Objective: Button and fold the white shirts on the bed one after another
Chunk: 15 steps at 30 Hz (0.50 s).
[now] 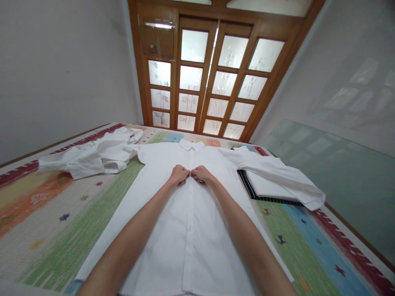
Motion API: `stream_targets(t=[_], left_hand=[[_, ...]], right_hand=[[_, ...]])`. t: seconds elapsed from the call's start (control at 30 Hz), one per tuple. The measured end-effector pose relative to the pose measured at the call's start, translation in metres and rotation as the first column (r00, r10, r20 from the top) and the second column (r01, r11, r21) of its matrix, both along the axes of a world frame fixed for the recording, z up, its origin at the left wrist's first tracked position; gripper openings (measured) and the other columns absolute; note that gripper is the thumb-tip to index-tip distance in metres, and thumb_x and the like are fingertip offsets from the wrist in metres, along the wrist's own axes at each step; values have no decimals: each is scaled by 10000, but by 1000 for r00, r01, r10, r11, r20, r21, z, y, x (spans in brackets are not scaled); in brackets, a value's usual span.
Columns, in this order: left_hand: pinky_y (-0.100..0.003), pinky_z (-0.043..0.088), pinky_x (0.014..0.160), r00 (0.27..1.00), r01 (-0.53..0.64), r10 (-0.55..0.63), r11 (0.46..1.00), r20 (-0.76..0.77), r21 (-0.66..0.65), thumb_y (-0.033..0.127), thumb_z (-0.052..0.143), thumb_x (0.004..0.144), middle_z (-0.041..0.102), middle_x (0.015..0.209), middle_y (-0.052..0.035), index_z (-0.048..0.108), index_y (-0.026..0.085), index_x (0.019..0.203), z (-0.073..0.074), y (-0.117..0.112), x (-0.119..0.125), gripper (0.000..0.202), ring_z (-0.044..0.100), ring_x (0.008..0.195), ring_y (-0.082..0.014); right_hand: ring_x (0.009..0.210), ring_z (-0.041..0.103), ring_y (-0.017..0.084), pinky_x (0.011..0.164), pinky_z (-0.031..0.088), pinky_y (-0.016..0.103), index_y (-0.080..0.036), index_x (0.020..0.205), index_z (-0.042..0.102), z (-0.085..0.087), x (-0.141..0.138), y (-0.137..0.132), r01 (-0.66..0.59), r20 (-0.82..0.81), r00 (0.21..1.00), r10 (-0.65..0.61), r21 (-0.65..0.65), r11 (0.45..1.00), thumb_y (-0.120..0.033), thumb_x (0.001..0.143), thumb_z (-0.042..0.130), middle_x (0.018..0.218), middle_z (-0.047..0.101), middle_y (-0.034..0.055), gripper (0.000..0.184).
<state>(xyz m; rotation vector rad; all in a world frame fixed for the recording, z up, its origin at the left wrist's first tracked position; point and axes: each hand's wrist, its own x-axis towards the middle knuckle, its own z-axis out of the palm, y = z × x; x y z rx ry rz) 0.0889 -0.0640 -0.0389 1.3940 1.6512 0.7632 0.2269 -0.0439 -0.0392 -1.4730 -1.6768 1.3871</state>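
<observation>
A white button-up shirt [166, 213] lies front side up, its collar at the far end and its sleeves spread to both sides. Both my hands meet at the front placket, on the upper chest. My left hand [180, 175] is closed in a pinch on the placket from the left. From the right, my right hand [201, 174] pinches the same strip, fingertips almost touching those of the left. The button between them is too small to make out. Below the hands the placket runs down to the hem near me.
A patterned, multicoloured cloth [101, 205] covers the surface beneath. Another crumpled white garment [89, 158] lies at the left. Under the right sleeve sits a folded white and black stack [268, 187]. Wooden doors with glass panes [212, 78] stand beyond, with walls on either side.
</observation>
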Motion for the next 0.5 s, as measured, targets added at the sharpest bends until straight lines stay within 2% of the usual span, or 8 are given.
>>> stream_targets(t=[0.3,0.5], left_hand=[[-197,221,360,994,29,-22,997,109,-68,159,512,760,394,317,58,463,177,519,5,-4,3,246,325,263,-68],[-197,209,359,991,45,-31,993,128,-107,147,500,775,390,320,59,432,185,510,8,-4,1,276,293,260,-58]], right_hand=[[260,232,36,278,126,177,-192,493,407,0,2,1,-45,-43,998,44,-29,999,-116,790,428,336,364,-78,307],[264,271,42,273,149,178,-188,489,443,-2,5,-2,-29,-42,999,31,37,999,-137,735,488,342,406,-67,255]])
